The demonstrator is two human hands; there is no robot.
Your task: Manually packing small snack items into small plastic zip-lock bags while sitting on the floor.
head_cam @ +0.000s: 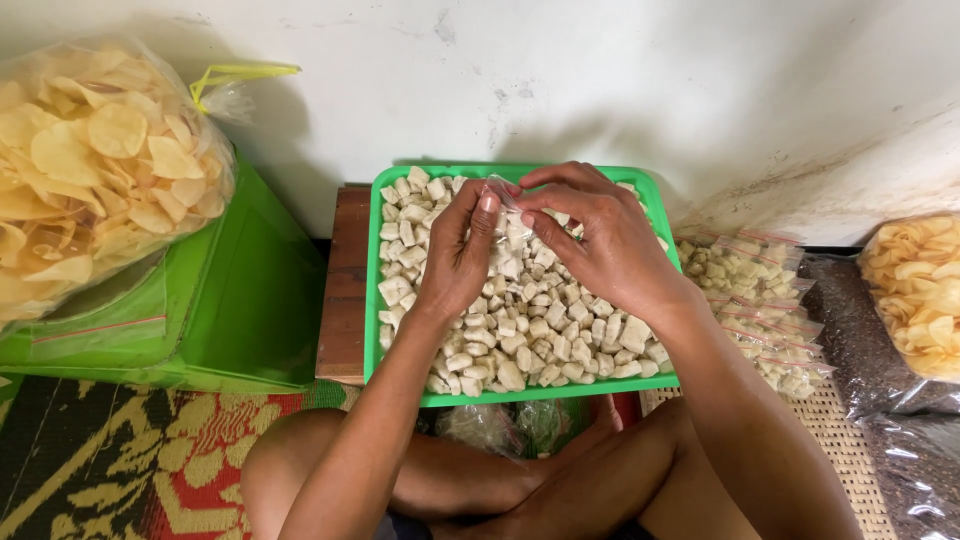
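A green plastic tray (372,300) rests on a low wooden stool and is filled with several small pale square crackers (540,330). Above the tray, my left hand (455,255) and my right hand (600,240) both pinch a small clear plastic bag (512,212) between their fingertips. The bag hangs over the tray's middle and holds a few of the pale pieces. My crossed legs lie below the tray at the frame's bottom.
A large clear bag of yellow round chips (95,170) sits on a green container (230,300) at left. Filled small zip bags (765,300) pile up right of the tray. Another chip bag (915,290) lies at far right. A white wall stands behind; a patterned mat (120,460) covers the floor.
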